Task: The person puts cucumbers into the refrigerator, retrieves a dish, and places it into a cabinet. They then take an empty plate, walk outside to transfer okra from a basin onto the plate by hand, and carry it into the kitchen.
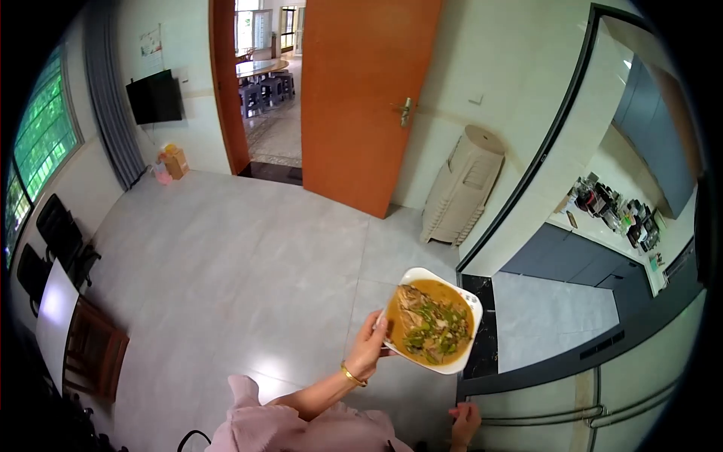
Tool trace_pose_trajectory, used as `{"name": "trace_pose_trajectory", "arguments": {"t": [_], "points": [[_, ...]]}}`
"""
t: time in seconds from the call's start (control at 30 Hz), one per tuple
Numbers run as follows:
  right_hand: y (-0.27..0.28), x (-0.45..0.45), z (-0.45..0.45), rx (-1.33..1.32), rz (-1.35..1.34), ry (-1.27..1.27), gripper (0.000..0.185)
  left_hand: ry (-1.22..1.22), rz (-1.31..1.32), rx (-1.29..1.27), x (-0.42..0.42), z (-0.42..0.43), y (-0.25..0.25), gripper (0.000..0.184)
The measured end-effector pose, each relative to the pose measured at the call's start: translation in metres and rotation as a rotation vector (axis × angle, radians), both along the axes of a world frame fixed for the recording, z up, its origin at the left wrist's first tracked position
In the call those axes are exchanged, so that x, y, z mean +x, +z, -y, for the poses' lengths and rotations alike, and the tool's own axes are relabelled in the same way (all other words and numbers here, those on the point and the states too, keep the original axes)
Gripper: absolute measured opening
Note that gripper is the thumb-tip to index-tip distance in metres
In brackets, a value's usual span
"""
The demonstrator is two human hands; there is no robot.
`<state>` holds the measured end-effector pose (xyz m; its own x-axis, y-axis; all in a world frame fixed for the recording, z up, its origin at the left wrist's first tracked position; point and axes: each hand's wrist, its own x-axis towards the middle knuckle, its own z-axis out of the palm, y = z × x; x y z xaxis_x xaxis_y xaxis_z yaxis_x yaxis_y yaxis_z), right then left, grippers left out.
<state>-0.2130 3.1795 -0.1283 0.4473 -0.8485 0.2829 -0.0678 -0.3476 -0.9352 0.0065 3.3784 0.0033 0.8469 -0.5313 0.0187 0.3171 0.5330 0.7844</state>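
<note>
My left hand (367, 349) is closed on the near left rim of a square white dish (470, 361), thumb at the edge and fingers reaching beneath. In the dish lies a cooked fish (413, 307) in yellow-brown sauce, topped with chopped green peppers (440, 328). The dish is held in the air over the floor, roughly level. Low at the bottom edge, apart from the dish, my right hand (465, 423) shows with its fingers curled in; I see nothing in it. A gold bracelet (352, 375) circles my left wrist.
An orange door (365, 98) stands ajar ahead, beside a stack of beige plastic chairs (463, 184). At right, a dark-framed opening leads to a kitchen counter (610, 245) crowded with bottles. Long metal handles (542, 414) run close by my right hand. A white table (56, 316) and chairs stand left.
</note>
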Motion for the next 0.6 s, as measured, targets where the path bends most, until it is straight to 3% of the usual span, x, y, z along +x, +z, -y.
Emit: {"name": "trace_pose_trajectory", "arguments": {"t": [0.13,0.17,0.23,0.3,0.33,0.4,0.53,0.57,0.6], "points": [[-0.045,-0.023,-0.022,0.129,-0.123,-0.153,0.026,-0.161,0.061,0.004,0.031,0.004,-0.011,0.037],[-0.047,-0.023,-0.030,-0.012,-0.281,-0.253,0.023,-0.144,0.022,0.011,0.035,0.007,-0.014,0.037],[-0.045,-0.012,-0.047,-0.183,-0.151,-0.374,0.015,-0.139,0.030,0.027,0.038,0.017,-0.030,0.036],[-0.063,-0.018,-0.053,0.035,-0.087,-0.380,0.016,-0.174,0.080,-0.034,0.035,0.005,-0.043,0.026],[-0.040,-0.016,-0.073,-0.095,-0.157,-0.370,0.015,-0.180,0.117,-0.010,0.032,0.000,-0.037,0.029],[-0.067,-0.027,-0.078,0.051,0.051,-0.334,0.015,-0.210,0.146,-0.058,-0.002,-0.026,-0.005,0.029],[-0.012,-0.072,-0.175,-0.069,0.039,-0.260,0.014,-0.239,0.167,-0.043,-0.076,-0.109,-0.013,0.030],[0.032,0.036,-0.083,-0.049,-0.022,-0.269,0.014,-0.241,0.113,-0.028,0.034,0.000,0.015,0.030],[0.037,0.049,-0.080,-0.043,0.021,-0.246,0.014,-0.270,0.102,-0.020,0.047,0.005,0.011,0.031]]}}
